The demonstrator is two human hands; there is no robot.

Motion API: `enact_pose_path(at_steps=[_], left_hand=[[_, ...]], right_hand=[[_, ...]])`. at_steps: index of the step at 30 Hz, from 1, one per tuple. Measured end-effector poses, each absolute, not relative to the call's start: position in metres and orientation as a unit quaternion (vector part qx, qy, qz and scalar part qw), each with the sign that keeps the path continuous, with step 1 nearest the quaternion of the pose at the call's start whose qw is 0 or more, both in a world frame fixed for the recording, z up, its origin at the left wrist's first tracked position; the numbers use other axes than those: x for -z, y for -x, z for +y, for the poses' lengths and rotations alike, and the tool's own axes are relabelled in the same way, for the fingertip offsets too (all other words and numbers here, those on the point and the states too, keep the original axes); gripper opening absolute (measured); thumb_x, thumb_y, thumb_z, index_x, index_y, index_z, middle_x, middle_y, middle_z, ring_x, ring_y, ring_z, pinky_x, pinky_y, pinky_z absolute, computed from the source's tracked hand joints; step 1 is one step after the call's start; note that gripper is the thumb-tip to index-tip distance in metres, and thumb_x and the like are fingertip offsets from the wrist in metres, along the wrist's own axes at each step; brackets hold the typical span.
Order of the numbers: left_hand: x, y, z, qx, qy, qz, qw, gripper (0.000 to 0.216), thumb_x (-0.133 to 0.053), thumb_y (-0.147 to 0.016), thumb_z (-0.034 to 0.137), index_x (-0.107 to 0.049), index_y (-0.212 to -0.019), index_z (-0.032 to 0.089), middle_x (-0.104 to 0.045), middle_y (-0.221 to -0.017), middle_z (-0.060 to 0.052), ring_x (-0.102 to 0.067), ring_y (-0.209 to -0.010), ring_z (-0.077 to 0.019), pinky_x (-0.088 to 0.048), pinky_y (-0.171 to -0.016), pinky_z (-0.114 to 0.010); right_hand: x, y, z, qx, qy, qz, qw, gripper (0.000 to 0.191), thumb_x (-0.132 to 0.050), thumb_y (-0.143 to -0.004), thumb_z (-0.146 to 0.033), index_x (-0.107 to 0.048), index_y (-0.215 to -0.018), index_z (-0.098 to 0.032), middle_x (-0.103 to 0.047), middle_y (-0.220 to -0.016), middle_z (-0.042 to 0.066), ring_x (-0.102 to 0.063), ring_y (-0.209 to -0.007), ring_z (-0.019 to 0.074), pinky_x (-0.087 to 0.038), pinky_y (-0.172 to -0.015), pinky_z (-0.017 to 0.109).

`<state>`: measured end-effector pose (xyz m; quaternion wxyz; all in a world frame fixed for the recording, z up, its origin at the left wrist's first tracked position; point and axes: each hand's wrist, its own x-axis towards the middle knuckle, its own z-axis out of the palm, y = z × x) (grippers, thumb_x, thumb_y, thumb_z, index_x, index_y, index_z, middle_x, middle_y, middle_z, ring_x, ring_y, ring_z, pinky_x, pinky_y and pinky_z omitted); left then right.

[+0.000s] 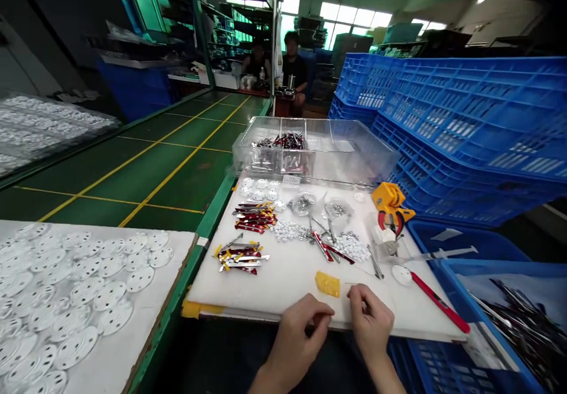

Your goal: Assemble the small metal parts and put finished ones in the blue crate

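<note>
My left hand and my right hand rest at the near edge of a white foam board, both with fingers curled in a pinch. What they pinch is too small to make out. A small yellow piece lies on the board just beyond my fingertips. Farther up the board lie bundles of red and silver metal strips, a second bundle with yellow tips, and heaps of small white beads.
A clear plastic bin with metal parts stands at the board's far edge. Blue crates stack up on the right. A yellow tool and a red-handled tool lie right. White perforated discs cover a board left. Two people sit far back.
</note>
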<state>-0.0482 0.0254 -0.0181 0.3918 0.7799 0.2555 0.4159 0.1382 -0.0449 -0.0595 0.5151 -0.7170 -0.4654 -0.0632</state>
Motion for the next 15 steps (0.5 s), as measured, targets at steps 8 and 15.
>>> enact_pose_path(at_steps=[8,15], left_hand=[[0.004,0.105,0.083,-0.456,-0.734,0.36,0.35,0.025,-0.062,-0.111,0.009,-0.081,-0.113,0.025,-0.08,-0.092,-0.001,-0.074,-0.08,-0.018,-0.06,-0.074,-0.027],[0.015,0.072,0.071,-0.443,-0.757,0.322,0.357,0.024,-0.059,-0.112,0.01,-0.078,-0.109,0.025,-0.073,-0.08,0.002,-0.07,-0.069,-0.0163,-0.058,-0.067,-0.027]], right_hand=[[0.03,-0.15,-0.043,0.03,0.741,-0.486,0.463,0.053,-0.057,-0.118,-0.054,-0.074,-0.079,-0.023,-0.069,-0.066,0.001,-0.062,-0.053,0.0166,-0.05,-0.052,0.028],[0.002,-0.181,0.004,0.026,0.743,-0.569,0.352,0.035,-0.058,-0.117,-0.045,-0.084,-0.104,-0.026,-0.08,-0.1,0.008,-0.078,-0.092,0.024,-0.062,-0.082,0.034]])
